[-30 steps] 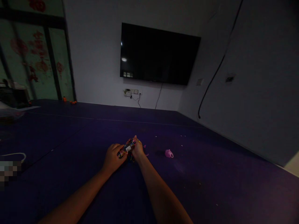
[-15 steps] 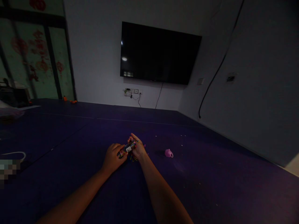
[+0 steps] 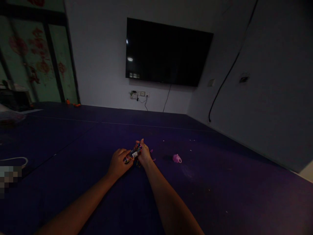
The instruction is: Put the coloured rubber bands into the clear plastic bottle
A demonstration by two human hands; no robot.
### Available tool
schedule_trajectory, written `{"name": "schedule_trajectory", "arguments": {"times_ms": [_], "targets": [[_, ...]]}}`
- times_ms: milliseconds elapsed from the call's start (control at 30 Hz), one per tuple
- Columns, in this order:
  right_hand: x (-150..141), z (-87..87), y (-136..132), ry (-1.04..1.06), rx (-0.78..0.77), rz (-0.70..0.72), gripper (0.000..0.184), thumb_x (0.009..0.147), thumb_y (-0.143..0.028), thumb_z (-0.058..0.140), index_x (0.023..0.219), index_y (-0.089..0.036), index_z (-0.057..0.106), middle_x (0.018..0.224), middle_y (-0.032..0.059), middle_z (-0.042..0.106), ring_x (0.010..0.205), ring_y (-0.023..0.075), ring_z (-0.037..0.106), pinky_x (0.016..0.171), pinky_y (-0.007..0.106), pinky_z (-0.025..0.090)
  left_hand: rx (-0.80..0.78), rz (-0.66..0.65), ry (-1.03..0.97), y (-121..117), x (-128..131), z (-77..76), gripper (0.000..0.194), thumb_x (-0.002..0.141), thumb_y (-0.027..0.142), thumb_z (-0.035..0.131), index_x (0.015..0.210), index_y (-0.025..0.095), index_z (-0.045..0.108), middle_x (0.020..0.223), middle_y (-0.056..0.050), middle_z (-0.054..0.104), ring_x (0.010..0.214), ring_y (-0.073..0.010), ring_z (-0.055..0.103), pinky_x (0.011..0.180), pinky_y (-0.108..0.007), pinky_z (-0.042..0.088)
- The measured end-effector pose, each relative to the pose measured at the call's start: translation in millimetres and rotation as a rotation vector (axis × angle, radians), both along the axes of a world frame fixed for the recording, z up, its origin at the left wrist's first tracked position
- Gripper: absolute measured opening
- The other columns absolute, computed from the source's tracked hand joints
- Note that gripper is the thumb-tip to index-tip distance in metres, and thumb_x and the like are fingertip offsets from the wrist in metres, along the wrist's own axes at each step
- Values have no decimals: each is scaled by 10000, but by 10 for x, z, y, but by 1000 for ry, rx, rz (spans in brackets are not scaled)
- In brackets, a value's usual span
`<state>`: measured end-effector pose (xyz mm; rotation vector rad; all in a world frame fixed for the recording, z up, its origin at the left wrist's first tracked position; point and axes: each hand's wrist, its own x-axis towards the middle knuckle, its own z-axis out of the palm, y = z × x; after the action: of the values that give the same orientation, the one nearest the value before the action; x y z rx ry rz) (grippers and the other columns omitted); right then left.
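Note:
My left hand (image 3: 119, 164) is closed around a small clear jar (image 3: 134, 154) with a white label and colourful contents, tilted toward my right hand. My right hand (image 3: 144, 155) is curled at the jar's mouth, against a bunch of colourful elastic hair ties (image 3: 139, 148). The palm side and part of the fingers are hidden. More thin loops lie on the floor beneath and beside this hand, among them a pink hair tie (image 3: 151, 150). To the right sits a pink lid (image 3: 176, 158) with a ring handle.
The purple floor (image 3: 97, 205) has small white scraps on it. A wall-mounted TV (image 3: 168, 52) hangs ahead, above sockets with cables (image 3: 138, 94). A black cable (image 3: 225, 80) runs down the right wall. Orange items (image 3: 76, 105) lie near the glass door (image 3: 39, 65).
My right hand's fingers have drawn in around the colourful hair ties, and its thumb now points up. Fewer loops show beneath the hands. The jar stays in my left hand.

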<state>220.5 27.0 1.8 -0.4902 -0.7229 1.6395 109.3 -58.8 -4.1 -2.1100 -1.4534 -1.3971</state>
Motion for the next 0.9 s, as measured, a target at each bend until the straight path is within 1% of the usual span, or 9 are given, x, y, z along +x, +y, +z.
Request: {"name": "schedule_trajectory", "arguments": {"times_ms": [167,267,333,400,533,633,700,767,900], "targets": [[-18,30,-15,-8,-46,-33,456,730,-588,608,553,-179,509,479,-34,521,440,85,478,481,216,411,-2,3,9,-12,5,3,243,734,255,592,958,184,654,816,-64,626,791,-222,584,696,-351,483],[-16,65,-31,30,-36,-7,541,731,-654,549,487,-188,422,494,-22,532,459,88,484,501,221,419,-9,4,11,-8,2,5,239,733,252,593,955,186,650,819,-61,624,793,-221,585,699,-349,480],[-14,81,-45,13,-17,3,570,718,-685,530,467,-189,404,491,-18,531,457,89,478,495,222,411,-12,5,8,-3,2,8,235,726,249,597,947,189,650,810,-57,622,784,-219,584,697,-349,478],[-12,81,-62,-54,31,-32,563,692,-681,559,464,-184,426,496,-14,543,453,86,469,481,215,391,-20,5,11,-1,5,14,226,718,242,599,931,190,651,798,-53,622,770,-217,582,693,-349,475],[-18,49,-85,-259,172,-162,479,626,-602,670,487,-167,526,491,-18,556,448,78,459,454,196,348,-33,30,15,-9,12,31,194,702,220,605,887,180,649,779,-52,620,747,-217,577,684,-351,474],[-28,25,-75,-329,199,-195,467,680,-595,617,512,-160,588,456,-12,547,423,87,465,441,204,350,-13,45,12,-11,11,35,213,705,217,604,911,183,646,797,-52,624,757,-215,579,694,-351,476],[-34,15,-57,-290,179,-176,472,730,-584,560,534,-157,610,469,8,577,424,101,493,452,216,379,4,40,8,-6,7,33,224,710,222,604,925,176,644,807,-55,625,764,-215,581,701,-354,480],[-37,12,-40,-218,145,-120,425,754,-526,550,573,-150,628,501,27,612,443,116,528,472,226,414,23,30,4,0,3,29,228,715,233,605,929,168,642,815,-59,625,770,-217,582,705,-358,484],[-25,21,-28,-76,86,31,181,731,-292,574,782,-143,663,600,33,668,522,136,598,523,239,476,57,27,-1,-5,3,29,234,733,239,594,951,168,640,838,-65,629,793,-221,586,712,-363,489]]}}
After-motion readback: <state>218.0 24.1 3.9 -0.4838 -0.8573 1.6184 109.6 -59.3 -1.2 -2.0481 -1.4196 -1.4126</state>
